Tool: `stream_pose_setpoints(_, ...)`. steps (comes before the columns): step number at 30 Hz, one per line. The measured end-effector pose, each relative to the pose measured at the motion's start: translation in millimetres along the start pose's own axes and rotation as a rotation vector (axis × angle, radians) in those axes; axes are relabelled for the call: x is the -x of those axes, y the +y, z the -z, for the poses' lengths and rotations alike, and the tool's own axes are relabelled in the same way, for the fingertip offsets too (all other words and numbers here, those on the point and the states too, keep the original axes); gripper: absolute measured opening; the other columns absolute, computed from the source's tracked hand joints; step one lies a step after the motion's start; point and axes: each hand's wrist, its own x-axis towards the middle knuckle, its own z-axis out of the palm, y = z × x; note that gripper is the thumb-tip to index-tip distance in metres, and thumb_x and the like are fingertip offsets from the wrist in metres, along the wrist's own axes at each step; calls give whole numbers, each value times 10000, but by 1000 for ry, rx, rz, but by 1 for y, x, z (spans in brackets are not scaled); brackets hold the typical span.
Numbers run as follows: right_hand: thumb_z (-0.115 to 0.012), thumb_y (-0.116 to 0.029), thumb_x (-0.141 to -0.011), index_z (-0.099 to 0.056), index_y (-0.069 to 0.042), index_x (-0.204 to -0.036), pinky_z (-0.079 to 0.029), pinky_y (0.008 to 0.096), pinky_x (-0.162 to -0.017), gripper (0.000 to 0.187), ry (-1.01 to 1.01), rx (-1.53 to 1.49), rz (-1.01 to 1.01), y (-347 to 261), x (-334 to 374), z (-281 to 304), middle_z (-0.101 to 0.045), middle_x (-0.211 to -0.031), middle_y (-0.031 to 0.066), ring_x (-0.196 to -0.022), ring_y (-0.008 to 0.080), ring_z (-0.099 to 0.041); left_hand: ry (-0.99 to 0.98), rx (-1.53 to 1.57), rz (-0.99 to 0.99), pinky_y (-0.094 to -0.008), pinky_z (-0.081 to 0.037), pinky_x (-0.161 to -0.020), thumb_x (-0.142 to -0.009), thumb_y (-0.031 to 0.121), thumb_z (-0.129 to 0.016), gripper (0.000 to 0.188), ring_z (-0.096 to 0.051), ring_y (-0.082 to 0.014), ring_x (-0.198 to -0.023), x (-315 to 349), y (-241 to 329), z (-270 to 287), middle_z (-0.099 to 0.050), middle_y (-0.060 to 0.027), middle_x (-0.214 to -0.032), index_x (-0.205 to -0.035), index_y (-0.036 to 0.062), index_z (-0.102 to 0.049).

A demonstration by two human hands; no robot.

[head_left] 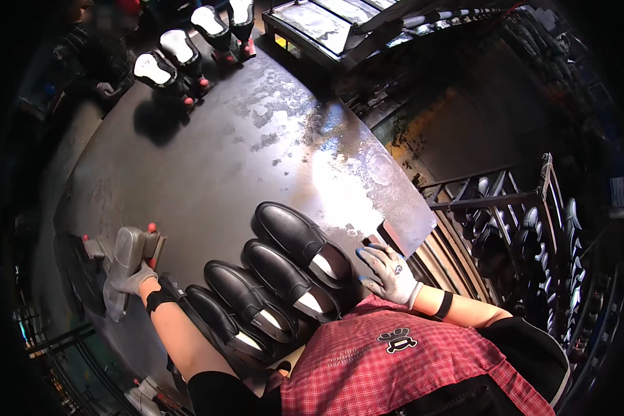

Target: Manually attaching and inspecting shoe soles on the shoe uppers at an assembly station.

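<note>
My left hand [133,281], in a pale glove, is closed around the middle of a grey shoe last [126,251] at the table's left side. Red knobs show beside this last, and a dark shoe-shaped piece [83,274] lies to its left. My right hand [393,274], gloved with blue fingertips, has its fingers spread and holds nothing. It is at the near right edge of the table, close to a small brown block [396,238]. Several black slip-on shoes, among them the farthest one [295,236], form a slanting row between my arms, toes pointing away from me.
The grey metal table [208,166] spreads ahead. At its far left edge, several upturned black shoe forms [180,47] with white undersides stand by red knobs. A metal rack [492,197] holding shoes is at the right. A framed bench [312,24] stands beyond the far corner.
</note>
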Motion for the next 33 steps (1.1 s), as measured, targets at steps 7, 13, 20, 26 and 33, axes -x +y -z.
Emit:
stream_pose_setpoints(7,-707,-203,-839,-513,-29,-1341,-424,450,-1017,566,183,-108,-174,30,-11,-8,-588,-1278,168,-1160,356,-546,-233,-162,85,-607,-287,-1160,-839,408,-651,675,-352,-356,-1403,64,-40,-33,-457,-125,-1466,-1398,66,-488)
stream_pose_setpoints(13,-718,-246,-840,-477,-93,-1404,-447,475,-1006,632,241,-79,78,1,-131,14,-534,-1346,147,-1247,362,-488,-571,-441,426,-482,-366,-1020,-775,688,-638,794,-500,-280,-1243,165,-166,-30,-571,-59,-1356,-1336,132,-548)
stream_pose_setpoints(20,-693,-363,-784,-366,-169,-1493,-482,514,-929,804,218,124,44,40,-182,36,-463,-1382,274,-1121,440,-555,-1009,-758,896,-447,-360,-1093,-832,637,-611,813,-494,-289,-1268,346,-246,34,-530,-116,-1378,-1400,67,-490)
stream_pose_setpoints(26,-682,-230,-675,-147,-200,-1580,-520,506,-836,1051,15,-78,-370,40,-61,63,-579,-1101,271,-1014,432,-605,-1235,-756,1303,-461,-405,-1050,-795,597,-682,802,-530,-289,-1163,425,-241,104,-554,-114,-1246,-1354,59,-477)
stream_pose_setpoints(33,-716,-266,-703,-165,-217,-1579,-495,509,-890,1036,-21,-138,-239,49,35,46,-486,-1285,298,-1094,446,-553,-1185,-855,1313,-517,-344,-1119,-809,653,-655,906,-462,-332,-1301,465,-164,184,-493,-168,-1360,-1434,51,-393)
